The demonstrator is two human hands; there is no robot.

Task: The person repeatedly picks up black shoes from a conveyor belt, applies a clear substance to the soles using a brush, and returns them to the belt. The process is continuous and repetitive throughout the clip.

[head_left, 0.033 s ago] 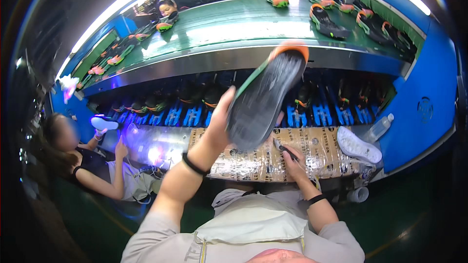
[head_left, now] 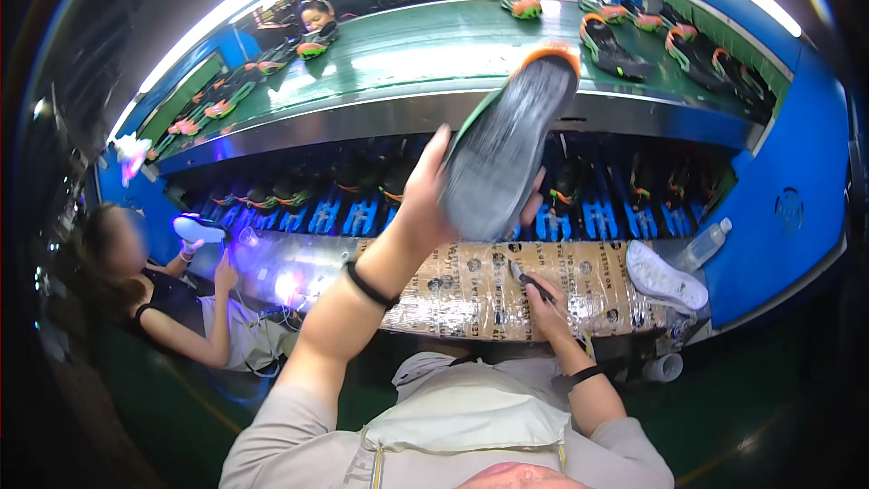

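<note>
My left hand [head_left: 424, 208] is raised and grips a shoe [head_left: 507, 145] by its side. The shoe is turned so its dark grey sole faces me, with an orange toe and a green edge. A black band sits on that wrist. My right hand [head_left: 543, 297] rests low on the bench top [head_left: 453, 294], which is covered in taped brown cardboard. It holds a thin dark pen-like tool [head_left: 523, 277] whose tip lies against the cardboard.
A white sole [head_left: 665, 276] and a clear bottle [head_left: 706, 244] lie at the bench's right end. Behind runs a green conveyor [head_left: 425, 50] carrying several shoes, with shoes on blue racks [head_left: 344, 213] below. A seated person [head_left: 172, 308] at left holds a white sole [head_left: 199, 230].
</note>
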